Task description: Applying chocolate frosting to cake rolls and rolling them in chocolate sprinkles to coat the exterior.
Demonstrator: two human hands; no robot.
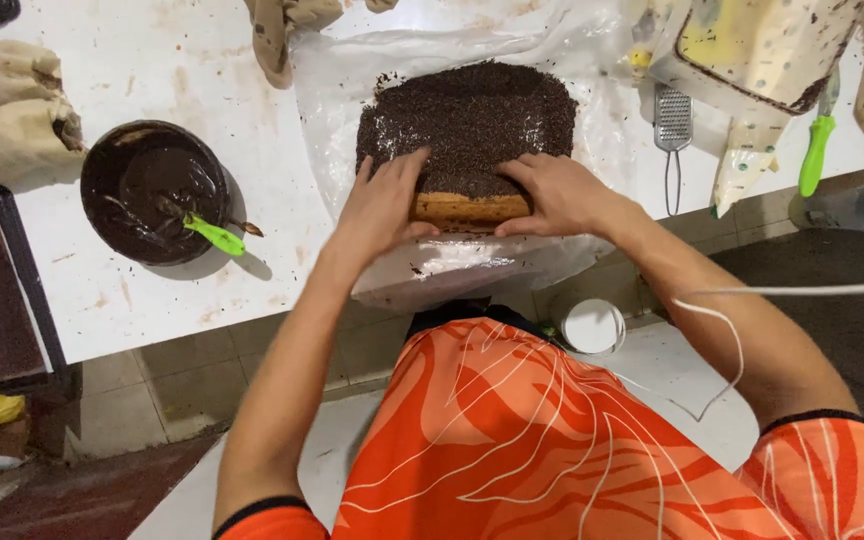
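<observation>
Here bowl (155,190) holds chocolate, green spatula (214,236); hands press cake (469,125).

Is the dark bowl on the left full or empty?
Partly full: the bowl holds glossy chocolate spread across its bottom, its inner walls smeared, with a green-handled utensil resting in it.

Cake (467,125) on a plastic sheet (592,90), mid-worktop (152,70).
A bowl (152,190) sits left of the cake, a grater (672,125) right; both hands rest on the cake's near edge.
</observation>
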